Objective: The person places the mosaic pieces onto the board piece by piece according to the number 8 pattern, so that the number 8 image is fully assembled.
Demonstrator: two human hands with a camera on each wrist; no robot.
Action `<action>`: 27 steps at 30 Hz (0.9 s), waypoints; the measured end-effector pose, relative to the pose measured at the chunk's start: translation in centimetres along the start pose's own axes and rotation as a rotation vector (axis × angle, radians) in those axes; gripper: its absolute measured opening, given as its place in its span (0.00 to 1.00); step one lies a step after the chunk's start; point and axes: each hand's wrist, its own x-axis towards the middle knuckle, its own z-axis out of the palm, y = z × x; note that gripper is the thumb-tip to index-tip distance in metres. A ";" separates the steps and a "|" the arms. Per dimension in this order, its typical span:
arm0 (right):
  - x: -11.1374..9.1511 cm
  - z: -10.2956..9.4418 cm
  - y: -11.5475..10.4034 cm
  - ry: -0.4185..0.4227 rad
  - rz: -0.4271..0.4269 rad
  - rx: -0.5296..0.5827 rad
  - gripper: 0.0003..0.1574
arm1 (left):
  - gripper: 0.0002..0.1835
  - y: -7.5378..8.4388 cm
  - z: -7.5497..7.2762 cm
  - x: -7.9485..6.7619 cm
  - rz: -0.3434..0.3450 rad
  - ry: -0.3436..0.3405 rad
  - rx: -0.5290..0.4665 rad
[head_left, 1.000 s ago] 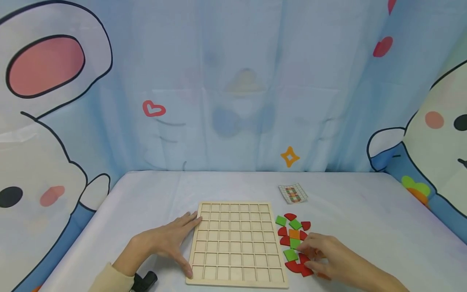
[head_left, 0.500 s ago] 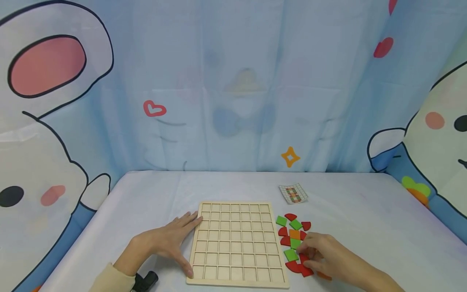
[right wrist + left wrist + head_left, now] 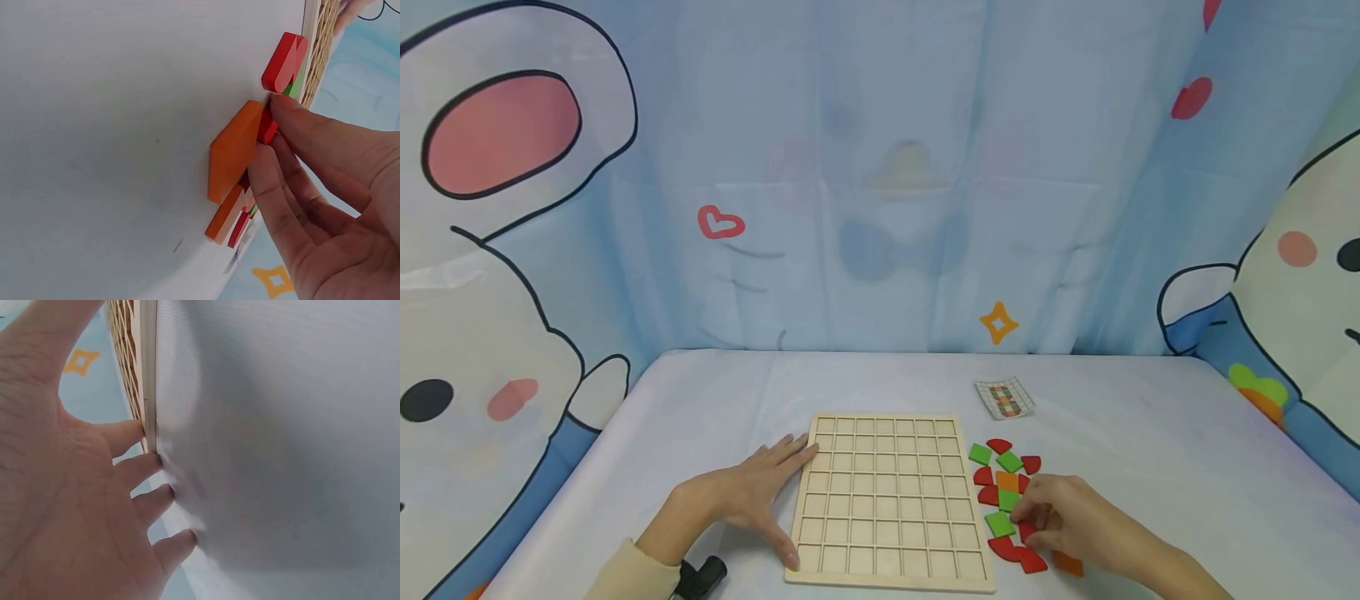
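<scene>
Right now, the person's two hands are well apart, one at each side of a flat, pale wooden board (image 3: 887,584) divided by thin raised strips into rows of small compartments. The board lies on the white-covered surface (image 3: 1157,450), fairly close to the person. On its left edge rests the left hand (image 3: 737,493), fingers and thumb spread wide; the thumb is near the lower left corner, the fingertips further up the same side.

To the right of the board, the right hand (image 3: 1071,518) is bent down over a loose cluster of pieces, its thumb and fingers pinching a small, flat red piece (image 3: 267,128) that they partly hide. Just beside that grip, the right wrist view shows a thick orange piece (image 3: 236,153) on the surface.

Around the fingers lie bright green square pieces (image 3: 999,524), a flat orange square piece (image 3: 1007,481) and several red pieces with curved edges (image 3: 999,446), some touching one another. Beyond the cluster, towards the back, sits a small white card printed with a coloured grid (image 3: 1004,397).

A cream sleeve (image 3: 632,573) covers the left forearm, with a black object (image 3: 702,577) near the wrist. Behind everything hangs a light blue curtain with cartoon figures (image 3: 880,92).
</scene>
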 end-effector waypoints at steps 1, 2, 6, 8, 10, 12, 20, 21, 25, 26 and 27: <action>0.0 0.0 0.0 0.001 0.002 0.001 0.12 | 0.74 0.0 0.0 0.0 0.000 -0.001 -0.001; 0.0 -0.1 -0.1 0.003 0.002 -0.004 0.12 | 0.74 0.1 0.0 0.0 0.000 -0.002 -0.003; 0.1 -0.1 -0.3 0.012 0.021 -0.009 0.13 | 0.73 0.4 -0.1 -0.1 -0.003 0.001 -0.015; 0.0 -0.1 -0.4 0.015 0.020 -0.008 0.13 | 0.73 0.4 -0.1 -0.1 -0.005 -0.001 -0.014; 0.0 0.0 -0.4 0.017 0.017 -0.003 0.12 | 0.73 0.5 -0.2 -0.1 -0.004 -0.002 -0.016; -0.1 0.1 -0.5 0.021 0.021 -0.003 0.11 | 0.73 0.4 -0.2 -0.1 -0.002 -0.004 -0.018; -0.2 0.4 -1.0 0.024 0.115 -0.012 0.14 | 0.74 0.6 0.0 -0.1 -0.030 -0.008 -0.018; -0.3 0.5 -1.1 0.028 0.136 -0.011 0.15 | 0.74 0.6 0.0 -0.2 -0.033 -0.009 -0.019; -0.8 0.7 -1.2 0.063 0.183 -0.004 0.14 | 0.74 0.7 0.0 -0.2 -0.039 -0.012 -0.013; -1.0 0.7 -1.2 0.064 0.172 0.005 0.13 | 0.74 0.7 0.0 -0.2 -0.040 -0.012 -0.010; -1.2 0.7 -1.2 0.065 0.155 0.005 0.13 | 0.73 0.7 0.0 -0.2 -0.039 -0.013 -0.009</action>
